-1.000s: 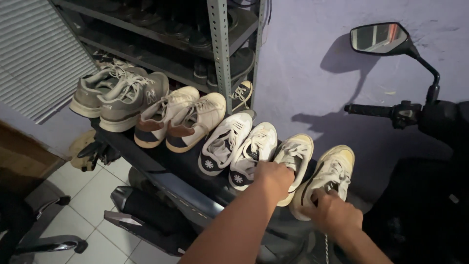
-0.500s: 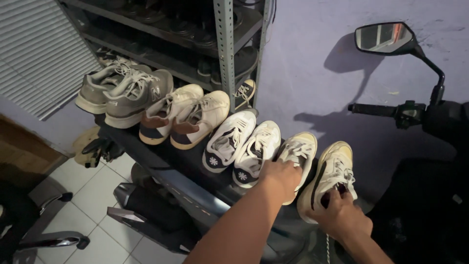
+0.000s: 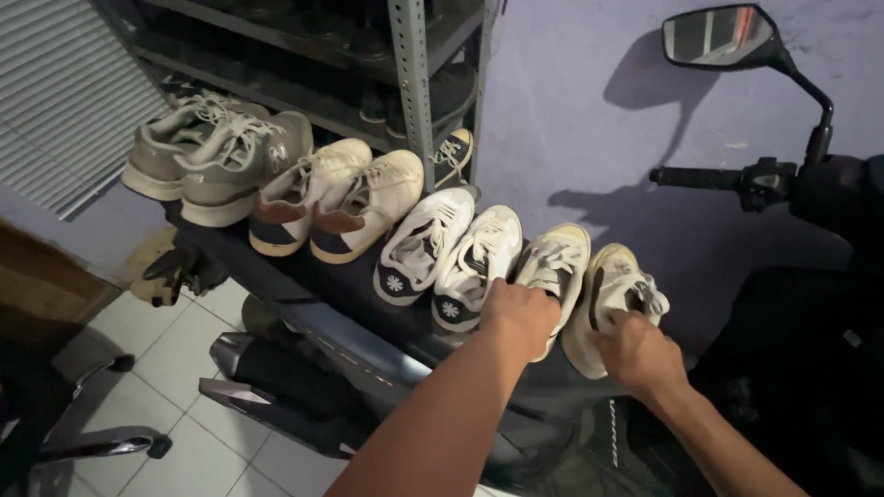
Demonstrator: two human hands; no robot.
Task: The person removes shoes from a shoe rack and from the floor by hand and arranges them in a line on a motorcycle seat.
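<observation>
A: From the left, what sits on the dark motorcycle seat?

B: A grey pair of sneakers, then a cream pair with brown heels, then a white pair with dark heels, and last the two cream sneakers under the hands. Behind them stands a metal shelf rack.

A: And the hands?

B: The left hand is curled over the heel of the left cream sneaker, fingers closed on its rim. The right hand pinches the heel collar of the right cream sneaker, which is tipped onto its side, sole turned towards its mate.

A: What might go wrong?

B: The seat looks narrow and sloped, and the tipped shoe lies at its very end. A loose pinch could probably let it slide off towards the floor beside the handlebar. A nudge from the left hand could also push the row sideways, since the shoes lie nearly touching.
</observation>
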